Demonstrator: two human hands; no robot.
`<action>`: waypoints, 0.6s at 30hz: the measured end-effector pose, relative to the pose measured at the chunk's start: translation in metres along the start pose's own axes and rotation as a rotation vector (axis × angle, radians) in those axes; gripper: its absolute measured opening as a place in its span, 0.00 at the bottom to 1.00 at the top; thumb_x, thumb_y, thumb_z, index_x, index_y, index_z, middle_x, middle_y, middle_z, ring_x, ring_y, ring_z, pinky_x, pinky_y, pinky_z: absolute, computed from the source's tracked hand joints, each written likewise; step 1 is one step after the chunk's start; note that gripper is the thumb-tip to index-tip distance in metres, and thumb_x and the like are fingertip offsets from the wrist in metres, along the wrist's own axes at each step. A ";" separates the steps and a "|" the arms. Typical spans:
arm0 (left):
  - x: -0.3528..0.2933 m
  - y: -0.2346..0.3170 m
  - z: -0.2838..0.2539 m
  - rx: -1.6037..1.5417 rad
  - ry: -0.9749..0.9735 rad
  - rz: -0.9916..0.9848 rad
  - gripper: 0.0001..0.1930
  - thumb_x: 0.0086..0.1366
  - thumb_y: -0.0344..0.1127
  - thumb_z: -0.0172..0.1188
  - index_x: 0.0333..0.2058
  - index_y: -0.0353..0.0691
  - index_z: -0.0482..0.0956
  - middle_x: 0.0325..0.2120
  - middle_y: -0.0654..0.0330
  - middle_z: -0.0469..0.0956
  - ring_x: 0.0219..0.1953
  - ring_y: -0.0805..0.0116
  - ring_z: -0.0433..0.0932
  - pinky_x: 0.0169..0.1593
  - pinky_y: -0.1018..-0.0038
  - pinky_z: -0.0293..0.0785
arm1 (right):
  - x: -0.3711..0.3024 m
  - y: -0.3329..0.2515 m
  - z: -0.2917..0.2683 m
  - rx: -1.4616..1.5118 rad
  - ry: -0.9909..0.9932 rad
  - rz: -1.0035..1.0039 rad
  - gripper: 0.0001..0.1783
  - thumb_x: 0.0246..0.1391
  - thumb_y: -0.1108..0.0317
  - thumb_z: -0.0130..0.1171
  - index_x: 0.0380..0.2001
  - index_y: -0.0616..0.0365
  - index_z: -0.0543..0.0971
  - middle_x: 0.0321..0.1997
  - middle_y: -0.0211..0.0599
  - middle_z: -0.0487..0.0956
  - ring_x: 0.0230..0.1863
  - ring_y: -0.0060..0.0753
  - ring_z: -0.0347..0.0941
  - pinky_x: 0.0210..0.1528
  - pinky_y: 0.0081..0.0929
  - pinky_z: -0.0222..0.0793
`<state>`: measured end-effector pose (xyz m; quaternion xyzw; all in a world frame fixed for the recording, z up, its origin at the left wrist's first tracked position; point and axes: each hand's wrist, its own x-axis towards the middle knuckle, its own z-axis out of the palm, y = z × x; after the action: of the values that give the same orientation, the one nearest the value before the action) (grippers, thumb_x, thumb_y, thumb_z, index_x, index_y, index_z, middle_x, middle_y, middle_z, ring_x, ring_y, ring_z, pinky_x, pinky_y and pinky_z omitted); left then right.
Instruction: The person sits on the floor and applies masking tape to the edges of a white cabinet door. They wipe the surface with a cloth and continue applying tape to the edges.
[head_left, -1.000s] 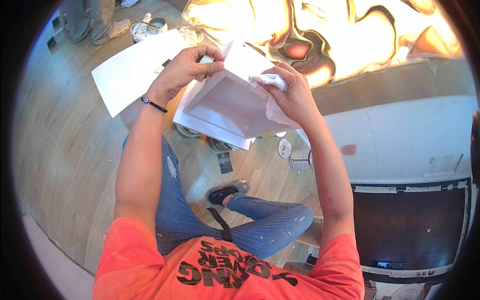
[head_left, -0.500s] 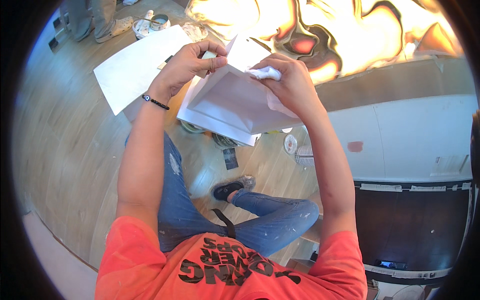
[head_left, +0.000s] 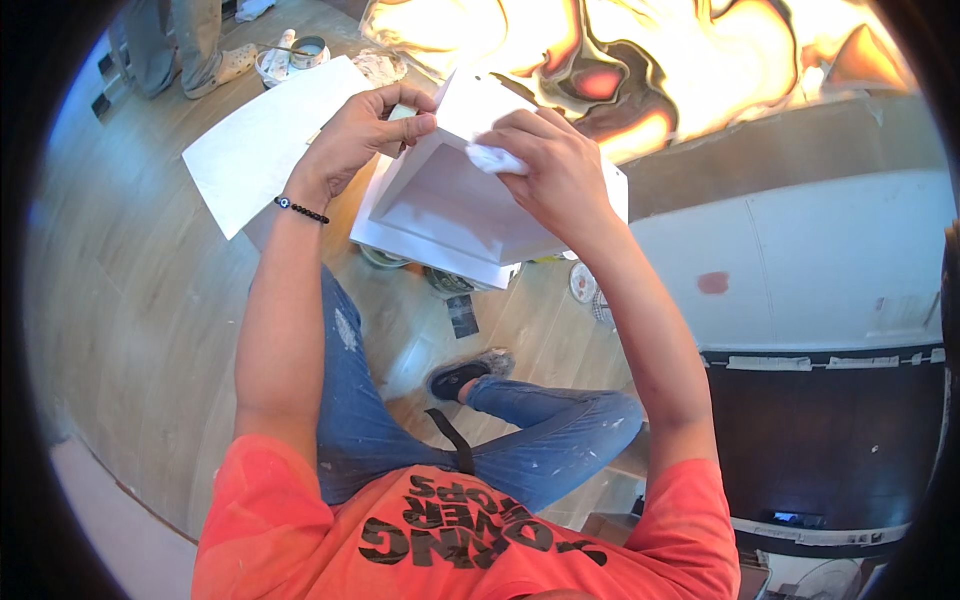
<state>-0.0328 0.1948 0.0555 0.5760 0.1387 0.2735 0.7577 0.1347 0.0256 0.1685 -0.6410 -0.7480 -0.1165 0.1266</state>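
The white box [head_left: 458,196] is at twelve o'clock from the middle of the view, tilted, its open side facing the person. At the box's ten o'clock corner is the left hand [head_left: 365,138]; its grip is closed with thumb and fingers on a small pale piece [head_left: 401,125], but whether it pinches the box edge as well, I cannot tell. The right hand [head_left: 552,168] is at the one o'clock side of the box, its grip clamped on a crumpled white cloth [head_left: 494,159]. This hand and its forearm stand in front of the box's right part and hide some of it.

Below the box, containers [head_left: 447,281] stand on the floor [head_left: 150,300], partly covered by it. A round lid-like thing [head_left: 582,283] lies at five o'clock from the box. At ten o'clock lies a white sheet [head_left: 255,145], and beyond it are another person's legs [head_left: 195,45]. At eleven o'clock is a small round pot [head_left: 309,52]. A glaring, flame-patterned surface [head_left: 720,70] fills one o'clock; a dark panel [head_left: 820,435] is at four o'clock.
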 end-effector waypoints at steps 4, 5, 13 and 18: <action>-0.002 0.000 -0.006 -0.004 0.001 0.000 0.15 0.65 0.42 0.74 0.44 0.41 0.85 0.32 0.68 0.81 0.34 0.79 0.76 0.39 0.81 0.73 | 0.021 -0.019 0.004 -0.047 -0.009 -0.022 0.15 0.46 0.69 0.70 0.40 0.45 0.88 0.40 0.21 0.83 0.43 0.33 0.79 0.43 0.35 0.79; -0.003 0.001 -0.007 -0.003 0.003 -0.002 0.15 0.65 0.42 0.74 0.44 0.41 0.85 0.32 0.67 0.81 0.34 0.79 0.76 0.39 0.81 0.73 | 0.018 -0.017 0.004 -0.038 -0.006 -0.007 0.15 0.46 0.69 0.70 0.40 0.45 0.88 0.40 0.21 0.83 0.43 0.33 0.79 0.43 0.35 0.79; 0.000 -0.002 -0.002 -0.006 0.015 0.006 0.15 0.65 0.41 0.74 0.45 0.39 0.84 0.31 0.68 0.80 0.33 0.79 0.74 0.39 0.81 0.72 | 0.008 -0.007 0.005 -0.028 0.006 -0.015 0.11 0.48 0.64 0.69 0.38 0.47 0.88 0.40 0.22 0.81 0.44 0.33 0.77 0.42 0.35 0.78; -0.002 -0.003 -0.008 0.009 0.009 0.004 0.15 0.66 0.41 0.73 0.46 0.39 0.84 0.31 0.68 0.79 0.32 0.78 0.73 0.40 0.80 0.71 | 0.015 -0.015 0.011 -0.021 -0.005 0.013 0.11 0.48 0.65 0.68 0.37 0.47 0.88 0.40 0.22 0.81 0.45 0.33 0.78 0.43 0.37 0.78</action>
<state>-0.0384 0.1996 0.0504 0.5783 0.1423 0.2769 0.7541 0.1168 0.0411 0.1627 -0.6474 -0.7429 -0.1218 0.1187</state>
